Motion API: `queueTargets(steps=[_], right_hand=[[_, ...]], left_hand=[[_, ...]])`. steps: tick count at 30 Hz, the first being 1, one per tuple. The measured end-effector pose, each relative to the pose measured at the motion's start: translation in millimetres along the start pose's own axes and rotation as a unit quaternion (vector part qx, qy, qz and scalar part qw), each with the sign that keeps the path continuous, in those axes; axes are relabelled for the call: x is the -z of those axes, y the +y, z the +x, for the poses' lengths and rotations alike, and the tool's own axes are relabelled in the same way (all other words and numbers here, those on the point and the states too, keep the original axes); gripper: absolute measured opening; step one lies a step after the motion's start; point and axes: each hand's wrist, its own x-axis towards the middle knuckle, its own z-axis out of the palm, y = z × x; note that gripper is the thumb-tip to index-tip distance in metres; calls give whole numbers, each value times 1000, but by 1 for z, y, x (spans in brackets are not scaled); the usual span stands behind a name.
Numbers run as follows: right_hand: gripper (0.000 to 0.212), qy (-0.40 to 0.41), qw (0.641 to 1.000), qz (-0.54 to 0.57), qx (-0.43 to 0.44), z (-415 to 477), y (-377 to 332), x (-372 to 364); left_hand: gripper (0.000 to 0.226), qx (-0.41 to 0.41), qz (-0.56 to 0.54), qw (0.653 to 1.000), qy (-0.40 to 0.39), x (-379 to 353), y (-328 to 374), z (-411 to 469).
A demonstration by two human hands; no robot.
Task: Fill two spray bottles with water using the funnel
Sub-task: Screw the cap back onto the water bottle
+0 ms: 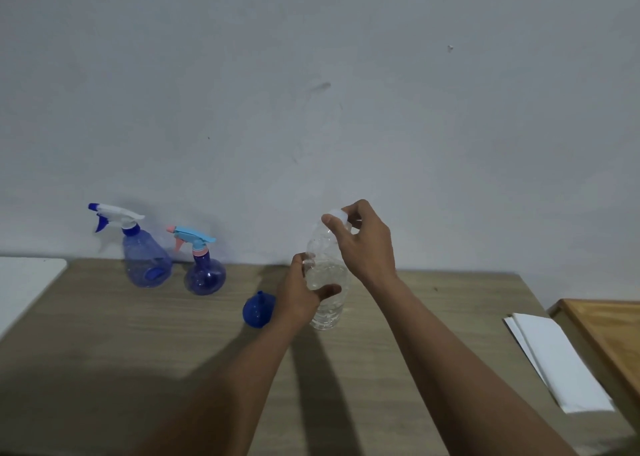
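A clear plastic water bottle stands upright on the wooden table. My left hand grips its body. My right hand pinches its white cap from above. A blue funnel lies on the table just left of my left hand. Two blue spray bottles stand by the wall at the back left. The larger spray bottle has a white and blue trigger head. The smaller round spray bottle has a light blue and pink head.
A white folded paper lies at the table's right edge beside a wooden board. A white surface adjoins the table on the left. A plain wall stands right behind the table.
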Motion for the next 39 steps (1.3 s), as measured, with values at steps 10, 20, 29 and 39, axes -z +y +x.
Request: queueTargets(steps=[10, 20, 29, 39], right_hand=[[68, -110, 973, 181, -90, -39, 59, -4], [68, -102, 989, 48, -98, -43, 105, -39], [61, -13, 995, 37, -90, -29, 101, -65], [65, 4, 995, 27, -97, 5, 95, -106]], left_hand=[[52, -68, 142, 980, 125, 32, -24, -22], [75, 58, 251, 963, 83, 68, -95, -14], [57, 19, 288, 954, 88, 70, -111, 21], [46, -7, 313, 946, 85, 86, -121, 74]])
